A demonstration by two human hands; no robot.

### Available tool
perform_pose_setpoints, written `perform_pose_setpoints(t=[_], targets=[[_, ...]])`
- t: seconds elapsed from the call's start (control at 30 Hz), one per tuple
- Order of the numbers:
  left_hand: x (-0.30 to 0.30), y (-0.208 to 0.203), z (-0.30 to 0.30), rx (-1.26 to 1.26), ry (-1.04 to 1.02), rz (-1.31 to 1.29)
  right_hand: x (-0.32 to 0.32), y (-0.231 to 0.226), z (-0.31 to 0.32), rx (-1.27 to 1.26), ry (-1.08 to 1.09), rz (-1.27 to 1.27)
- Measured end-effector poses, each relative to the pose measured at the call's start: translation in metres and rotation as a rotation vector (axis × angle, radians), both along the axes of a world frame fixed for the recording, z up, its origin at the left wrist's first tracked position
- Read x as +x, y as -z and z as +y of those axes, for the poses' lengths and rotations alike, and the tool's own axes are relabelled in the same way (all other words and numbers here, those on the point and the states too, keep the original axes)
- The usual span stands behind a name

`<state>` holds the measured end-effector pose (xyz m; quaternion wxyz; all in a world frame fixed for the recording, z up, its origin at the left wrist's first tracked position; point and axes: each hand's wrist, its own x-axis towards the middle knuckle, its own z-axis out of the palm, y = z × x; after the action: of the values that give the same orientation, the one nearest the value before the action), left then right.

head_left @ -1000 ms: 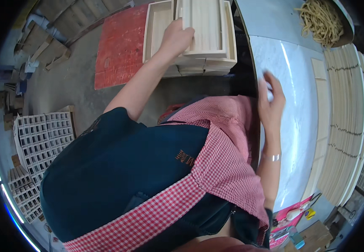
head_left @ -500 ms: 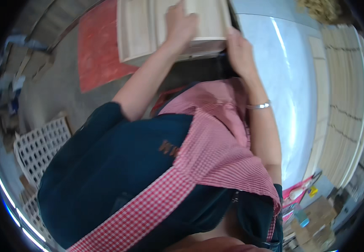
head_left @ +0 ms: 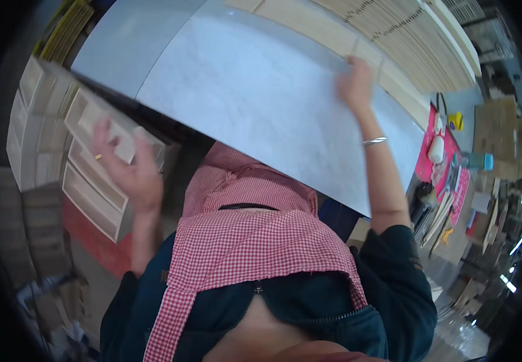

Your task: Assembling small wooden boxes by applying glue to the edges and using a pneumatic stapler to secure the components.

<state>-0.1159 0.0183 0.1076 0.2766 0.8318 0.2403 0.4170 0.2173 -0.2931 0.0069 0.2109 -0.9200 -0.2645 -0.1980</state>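
My left hand (head_left: 127, 166), a ring on one finger, is raised with fingers apart beside a pale wooden open-topped box (head_left: 95, 114); motion smears it, and it appears to hold nothing. My right hand (head_left: 355, 86), with a silver bracelet at the wrist, reaches over the smooth whitish tabletop (head_left: 255, 96). Its fingers are curled at the near edge of a row of pale wooden boards (head_left: 315, 33). Whatever lies between those fingers is too blurred to make out.
More wooden boxes (head_left: 28, 139) are stacked at the left, partly above a red sheet (head_left: 101, 247). Slatted wooden panels (head_left: 387, 30) lie at the table's far side. A pink cloth (head_left: 425, 154), a teal-capped container (head_left: 475, 160) and cardboard boxes (head_left: 496, 133) sit at the right.
My view has turned right, toward the tabletop. Both hands have left the wooden box they were on; my right hand has moved across the table to the boards.
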Motion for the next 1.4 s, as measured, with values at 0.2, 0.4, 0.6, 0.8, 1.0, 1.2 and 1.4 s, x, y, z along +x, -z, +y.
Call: perform_pose_setpoints(t=[0.2, 0.4, 0.6, 0.8, 1.0, 1.2, 1.4], targets=[[0.111, 0.018, -0.066, -0.002, 0.495, 0.129, 0.035, -0.009, -0.175, -0.400, 0.502, 0.154], [0.201, 0.031, -0.073, 0.043, 0.693, 0.100, 0.022, -0.016, -0.196, -0.351, 0.165, 0.345], [0.299, 0.063, -0.017, 0.388, 0.663, 0.192, 0.008, -0.046, -0.192, -0.359, 0.181, 0.278], [0.351, 0.065, 0.072, 1.004, 0.465, 0.561, -0.022, -0.084, -0.191, -0.388, 0.137, 0.435], [0.334, 0.030, 0.066, 0.830, 0.649, 1.057, -0.061, -0.093, -0.185, -0.416, 0.302, 0.317], [0.260, 0.024, -0.019, 0.636, 0.887, 1.028, -0.107, -0.059, -0.137, -0.128, 0.360, 0.413], [0.222, 0.035, -0.057, -0.052, 0.905, 0.877, -0.145, -0.051, -0.079, 0.087, 0.025, 0.275]])
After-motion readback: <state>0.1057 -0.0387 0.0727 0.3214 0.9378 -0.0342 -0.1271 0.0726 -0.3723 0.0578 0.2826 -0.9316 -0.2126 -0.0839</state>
